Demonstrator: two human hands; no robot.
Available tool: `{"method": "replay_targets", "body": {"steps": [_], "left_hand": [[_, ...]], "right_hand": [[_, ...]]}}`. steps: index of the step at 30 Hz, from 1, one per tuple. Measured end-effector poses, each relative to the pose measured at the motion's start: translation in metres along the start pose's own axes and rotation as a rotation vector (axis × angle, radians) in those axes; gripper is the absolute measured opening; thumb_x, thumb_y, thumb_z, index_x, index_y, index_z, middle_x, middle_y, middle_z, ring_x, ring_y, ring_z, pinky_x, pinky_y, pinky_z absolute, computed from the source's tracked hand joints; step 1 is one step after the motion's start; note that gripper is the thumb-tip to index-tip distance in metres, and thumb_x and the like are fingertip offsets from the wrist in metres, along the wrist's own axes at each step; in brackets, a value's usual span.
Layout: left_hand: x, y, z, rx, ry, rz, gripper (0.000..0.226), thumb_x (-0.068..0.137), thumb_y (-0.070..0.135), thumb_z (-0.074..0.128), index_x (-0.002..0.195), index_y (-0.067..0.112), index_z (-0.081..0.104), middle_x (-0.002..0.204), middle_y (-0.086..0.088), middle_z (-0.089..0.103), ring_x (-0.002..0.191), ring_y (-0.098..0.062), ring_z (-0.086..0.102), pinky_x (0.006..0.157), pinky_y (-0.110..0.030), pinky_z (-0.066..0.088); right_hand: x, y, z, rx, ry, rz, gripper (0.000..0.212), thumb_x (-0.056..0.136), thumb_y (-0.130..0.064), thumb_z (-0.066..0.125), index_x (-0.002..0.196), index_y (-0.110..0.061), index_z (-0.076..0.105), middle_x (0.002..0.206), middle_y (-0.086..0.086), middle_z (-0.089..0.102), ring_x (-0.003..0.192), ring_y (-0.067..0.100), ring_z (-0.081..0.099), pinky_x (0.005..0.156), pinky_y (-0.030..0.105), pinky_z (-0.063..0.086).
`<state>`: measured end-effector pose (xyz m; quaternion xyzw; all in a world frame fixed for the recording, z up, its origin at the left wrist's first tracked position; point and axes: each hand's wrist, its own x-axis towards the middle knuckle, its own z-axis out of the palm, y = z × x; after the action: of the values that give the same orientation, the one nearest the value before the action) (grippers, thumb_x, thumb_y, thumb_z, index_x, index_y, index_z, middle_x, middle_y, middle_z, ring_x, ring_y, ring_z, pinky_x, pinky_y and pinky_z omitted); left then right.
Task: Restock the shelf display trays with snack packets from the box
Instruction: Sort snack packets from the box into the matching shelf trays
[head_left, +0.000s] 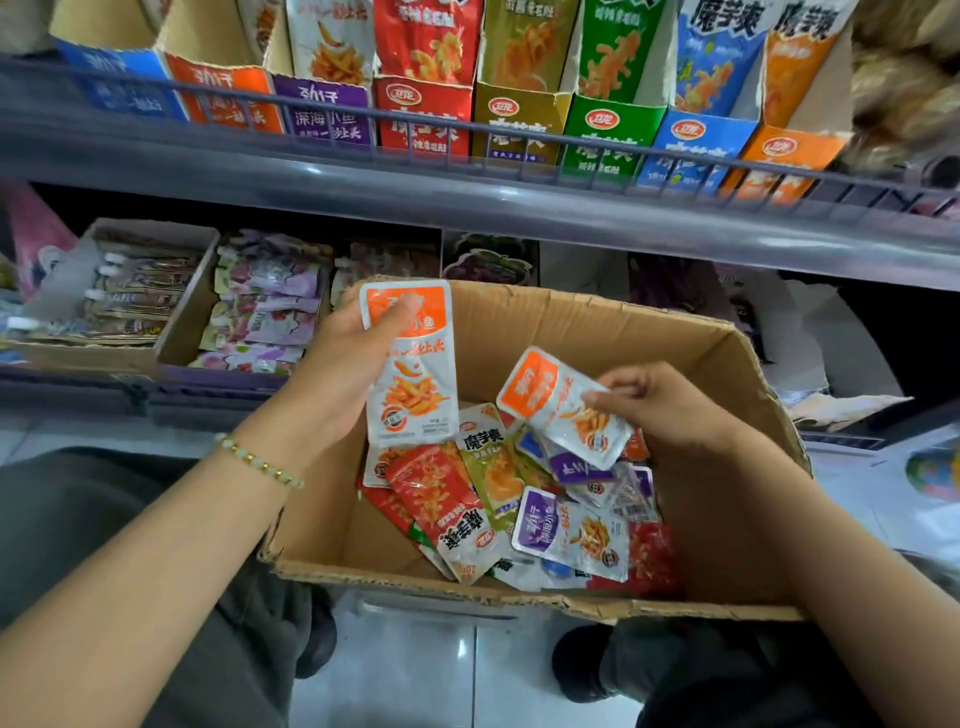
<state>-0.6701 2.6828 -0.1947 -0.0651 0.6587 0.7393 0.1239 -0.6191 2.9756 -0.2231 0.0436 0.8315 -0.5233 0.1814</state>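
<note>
At frame centre the left hand (337, 374) pinches one orange-topped packet (410, 374) upright by its top, thumb over the front, while the right hand (662, 408) grips a second orange-topped packet (561, 405) tilted, both above the open cardboard box (727, 358) of mixed loose packets (519, 509). Along the top, display trays (423, 117) line the wire-fronted shelf (467, 205); pale glossy floor tiles (415, 675) show at bottom centre
</note>
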Motion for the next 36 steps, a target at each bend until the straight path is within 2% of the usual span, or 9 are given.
{"method": "replay_targets", "body": {"steps": [3, 8, 12, 17, 22, 25, 29, 34, 36], "left_hand": [[0.001, -0.006, 0.002, 0.021, 0.022, 0.008, 0.012, 0.096, 0.030, 0.052, 0.099, 0.025, 0.063, 0.088, 0.009, 0.073, 0.077, -0.007, 0.071, 0.072, -0.030, 0.055], [-0.007, -0.007, 0.018, -0.020, -0.080, -0.012, 0.024, 0.101, 0.033, 0.040, 0.097, 0.025, 0.061, 0.087, 0.008, 0.073, 0.076, -0.006, 0.070, 0.061, -0.018, 0.055], [-0.012, -0.010, 0.029, 0.178, -0.173, 0.045, 0.033, 0.081, 0.047, 0.065, 0.106, 0.025, 0.063, 0.100, 0.002, 0.073, 0.091, -0.015, 0.070, 0.080, -0.032, 0.057], [-0.014, -0.016, 0.029, 0.319, -0.104, 0.072, 0.016, 0.082, 0.029, 0.073, 0.095, 0.024, 0.065, 0.093, 0.002, 0.072, 0.084, -0.013, 0.070, 0.074, -0.030, 0.058], [-0.008, -0.017, 0.019, 0.208, -0.126, 0.040, 0.012, 0.092, 0.026, 0.060, 0.100, 0.018, 0.063, 0.097, -0.004, 0.072, 0.081, -0.013, 0.070, 0.069, -0.027, 0.056], [-0.005, -0.018, 0.018, 0.091, -0.128, -0.035, 0.016, 0.096, 0.027, 0.053, 0.105, 0.017, 0.061, 0.093, 0.001, 0.072, 0.073, -0.007, 0.070, 0.057, -0.021, 0.055], [-0.002, -0.018, 0.020, 0.047, -0.071, -0.093, 0.010, 0.095, 0.030, 0.055, 0.098, 0.023, 0.061, 0.091, 0.001, 0.072, 0.076, -0.011, 0.070, 0.061, -0.025, 0.056], [-0.003, -0.015, 0.017, 0.071, -0.171, -0.128, 0.056, 0.065, 0.035, 0.078, 0.113, 0.012, 0.061, 0.101, -0.005, 0.074, 0.089, -0.021, 0.071, 0.078, -0.038, 0.057], [0.000, -0.018, 0.017, 0.157, -0.123, -0.123, 0.056, 0.067, 0.031, 0.082, 0.112, 0.011, 0.057, 0.102, -0.007, 0.072, 0.091, -0.024, 0.070, 0.083, -0.042, 0.056]], "right_hand": [[-0.012, -0.020, -0.004, 0.167, 0.012, -0.032, 0.020, 0.089, -0.013, 0.061, 0.096, 0.005, 0.067, 0.084, 0.014, 0.075, 0.068, 0.016, 0.071, 0.060, 0.021, 0.057], [-0.013, -0.040, 0.017, 0.368, 0.083, -0.064, 0.016, 0.082, -0.022, 0.065, 0.086, -0.007, 0.068, 0.080, 0.011, 0.074, 0.064, 0.016, 0.070, 0.059, 0.023, 0.057], [-0.008, -0.046, 0.042, 0.346, 0.118, -0.093, 0.011, 0.087, -0.014, 0.065, 0.078, -0.008, 0.063, 0.074, 0.008, 0.074, 0.061, 0.014, 0.070, 0.056, 0.021, 0.055], [-0.009, -0.046, 0.049, 0.282, -0.004, -0.083, 0.014, 0.084, -0.022, 0.066, 0.081, -0.008, 0.064, 0.081, 0.010, 0.074, 0.072, 0.017, 0.072, 0.062, 0.023, 0.057], [0.018, 0.012, 0.007, -0.052, 0.069, 0.257, 0.043, 0.091, -0.046, 0.057, 0.117, -0.012, 0.063, 0.114, 0.007, 0.068, 0.103, 0.022, 0.066, 0.094, 0.040, 0.052], [0.028, 0.051, 0.007, -0.243, -0.024, 0.490, 0.047, 0.092, -0.039, 0.059, 0.129, -0.010, 0.054, 0.130, 0.011, 0.058, 0.102, 0.020, 0.060, 0.081, 0.027, 0.052], [0.040, 0.075, 0.017, -0.647, -0.013, 0.482, 0.068, 0.088, -0.054, 0.058, 0.145, -0.021, 0.038, 0.147, 0.013, 0.032, 0.137, 0.033, 0.030, 0.113, 0.040, 0.030], [0.034, 0.079, 0.024, -0.711, 0.073, 0.436, 0.051, 0.078, -0.050, 0.072, 0.116, -0.021, 0.053, 0.132, 0.007, 0.040, 0.127, 0.027, 0.036, 0.104, 0.037, 0.036], [0.032, 0.076, 0.023, -0.662, 0.082, 0.394, 0.042, 0.078, -0.042, 0.075, 0.103, -0.019, 0.051, 0.124, 0.007, 0.050, 0.116, 0.024, 0.049, 0.096, 0.039, 0.045]]}}
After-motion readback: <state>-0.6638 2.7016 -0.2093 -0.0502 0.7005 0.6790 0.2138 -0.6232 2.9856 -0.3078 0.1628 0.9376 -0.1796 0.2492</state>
